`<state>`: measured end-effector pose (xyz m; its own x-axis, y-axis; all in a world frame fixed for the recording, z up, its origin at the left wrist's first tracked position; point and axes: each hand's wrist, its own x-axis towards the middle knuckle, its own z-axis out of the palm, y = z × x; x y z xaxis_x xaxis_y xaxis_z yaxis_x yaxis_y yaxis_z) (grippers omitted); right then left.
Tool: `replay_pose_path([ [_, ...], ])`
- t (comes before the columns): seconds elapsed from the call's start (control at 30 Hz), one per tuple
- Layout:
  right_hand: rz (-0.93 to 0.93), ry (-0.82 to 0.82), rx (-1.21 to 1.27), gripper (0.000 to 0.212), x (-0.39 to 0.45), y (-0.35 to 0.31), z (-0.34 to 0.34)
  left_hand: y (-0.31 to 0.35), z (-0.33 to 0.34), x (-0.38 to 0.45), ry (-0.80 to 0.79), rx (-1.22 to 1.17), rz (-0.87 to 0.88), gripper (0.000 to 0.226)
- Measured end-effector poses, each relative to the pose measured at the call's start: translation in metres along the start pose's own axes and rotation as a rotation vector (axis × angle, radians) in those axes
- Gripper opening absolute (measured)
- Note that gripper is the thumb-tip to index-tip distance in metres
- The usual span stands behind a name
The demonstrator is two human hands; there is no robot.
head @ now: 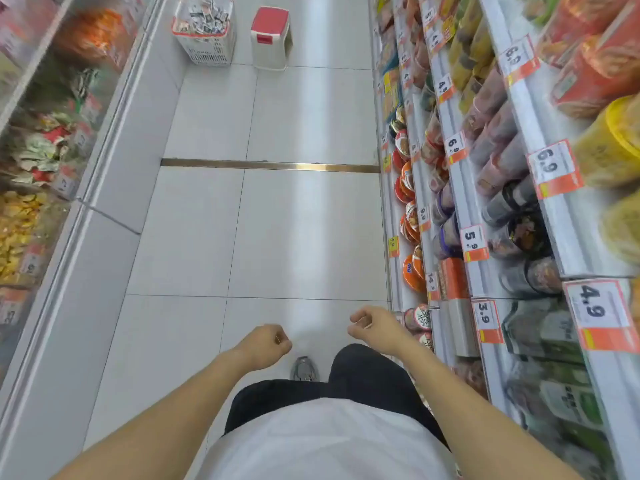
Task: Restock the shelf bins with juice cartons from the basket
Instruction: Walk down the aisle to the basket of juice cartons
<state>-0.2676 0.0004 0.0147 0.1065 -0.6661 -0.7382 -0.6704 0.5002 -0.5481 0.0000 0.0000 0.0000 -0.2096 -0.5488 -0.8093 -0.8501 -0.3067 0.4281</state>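
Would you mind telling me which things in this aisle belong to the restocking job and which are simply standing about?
Belongs to the job:
- basket holding small cartons
- left hand and right hand, both empty

Standing about:
- red-topped stool
- price tags
- instant noodle cups

One basket (204, 46), one stool (270, 38), two hands: left (266, 344), right (375, 325); one shoe (304, 368).

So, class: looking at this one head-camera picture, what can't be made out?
- Basket contents: small packets, too small and far to name as juice cartons.
- Left display case goods: motion-blurred behind glass.
- Small print on price tags: blurred.
- Right shoe: hidden by the leg.
- Shelf bins: not identifiable.
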Motion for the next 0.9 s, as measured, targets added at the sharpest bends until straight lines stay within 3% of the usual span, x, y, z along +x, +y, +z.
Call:
replay_pose_path([
  [0.17,0.039,-0.011,0.016,0.031,0.098,-0.043,-0.069,0.028,-0.093,0.073,-0.016,-0.054,-0.058,0.020],
  [0.4,-0.045,-0.073,-0.058,0.032,0.249,-0.141,-0.176,0.083,-0.229,0.167,0.057,0.021,-0.114,0.018],
  [0.63,-0.097,-0.212,-0.203,0.034,0.359,-0.246,-0.264,0.156,-0.359,0.251,0.128,-0.134,-0.082,0.018],
  [0.9,-0.033,-0.121,-0.186,0.033,0.502,-0.344,-0.379,0.223,-0.528,0.392,0.096,-0.106,-0.009,0.021],
])
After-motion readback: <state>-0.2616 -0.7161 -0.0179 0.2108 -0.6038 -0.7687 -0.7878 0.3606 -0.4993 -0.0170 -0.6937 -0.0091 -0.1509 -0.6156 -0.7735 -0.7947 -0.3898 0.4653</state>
